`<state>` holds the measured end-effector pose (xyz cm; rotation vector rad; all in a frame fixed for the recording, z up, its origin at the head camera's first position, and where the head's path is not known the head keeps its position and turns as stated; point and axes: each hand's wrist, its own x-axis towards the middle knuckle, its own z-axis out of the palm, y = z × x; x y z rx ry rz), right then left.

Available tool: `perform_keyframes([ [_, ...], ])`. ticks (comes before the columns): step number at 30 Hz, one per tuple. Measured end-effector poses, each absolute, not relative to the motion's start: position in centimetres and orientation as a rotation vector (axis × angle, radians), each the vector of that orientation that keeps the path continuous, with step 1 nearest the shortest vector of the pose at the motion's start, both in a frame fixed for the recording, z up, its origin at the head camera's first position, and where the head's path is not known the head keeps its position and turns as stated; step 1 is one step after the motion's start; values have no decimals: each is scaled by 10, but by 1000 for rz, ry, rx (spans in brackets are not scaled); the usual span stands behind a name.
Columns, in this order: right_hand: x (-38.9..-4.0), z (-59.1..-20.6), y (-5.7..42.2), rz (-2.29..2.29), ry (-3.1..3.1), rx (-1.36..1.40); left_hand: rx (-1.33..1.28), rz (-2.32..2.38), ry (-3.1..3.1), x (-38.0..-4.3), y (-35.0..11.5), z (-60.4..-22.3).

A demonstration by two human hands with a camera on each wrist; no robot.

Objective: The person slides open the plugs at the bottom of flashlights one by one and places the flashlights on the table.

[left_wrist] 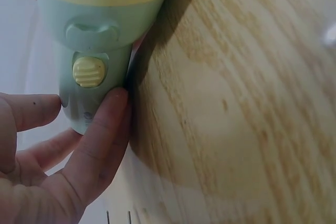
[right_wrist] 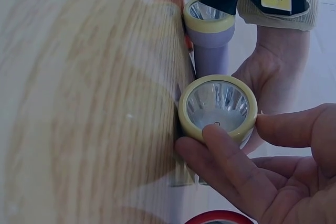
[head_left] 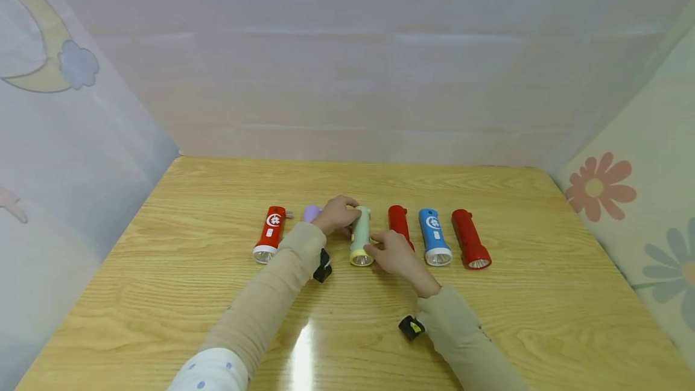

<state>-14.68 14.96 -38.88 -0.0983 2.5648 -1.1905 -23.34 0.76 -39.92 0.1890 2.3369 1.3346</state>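
Observation:
A pale green flashlight (head_left: 361, 233) with a yellow head lies on the table, its lens facing the near edge. My left hand (head_left: 338, 215) grips its tail end, thumb on one side and fingers on the other. In the left wrist view its ribbed yellow switch (left_wrist: 88, 72) shows in front of those fingers. At the head end, my right hand (head_left: 395, 252) pinches the yellow rim (right_wrist: 252, 103) between thumb and fingers. A purple flashlight (head_left: 312, 213) is mostly hidden behind the left hand and sleeve. Just right of the right hand lies a red flashlight (head_left: 398, 219), partly covered.
At the row's left end is a red flashlight with a white head (head_left: 269, 234), its plug prongs (head_left: 289, 214) sticking out. Toward the right lie a blue flashlight (head_left: 434, 236) and another red flashlight (head_left: 470, 238). Patterned cloth walls (head_left: 353, 89) border the wooden table (head_left: 217, 198).

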Motion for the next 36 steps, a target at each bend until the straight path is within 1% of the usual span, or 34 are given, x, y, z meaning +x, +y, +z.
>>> perform_keyframes([
  [24, -145, -392, 147, -1268, 2596, -127, 125, 1402, 2360, -232, 3, -404],
  [36, -146, -393, 148, -1260, 2593, -156, 157, 1453, 2384, -227, 2, -402],
])
